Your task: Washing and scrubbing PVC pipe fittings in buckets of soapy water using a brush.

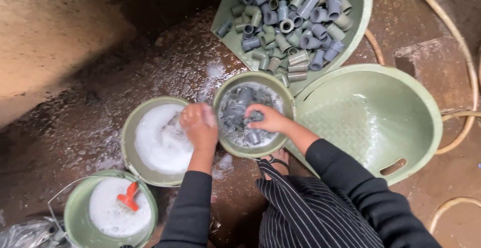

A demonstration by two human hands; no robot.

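Holding a grey pipe fitting in the curled right hand over the middle green bowl of soapy water and more fittings. Keeping the left hand fisted above the foam-filled bowl; contents of that fist impossible to tell. Sitting nearby: a tub of grey fittings, a wet basin, a foamy bucket with an orange brush.

Single head-worn view, looking steeply down, close over green basins on wet ground
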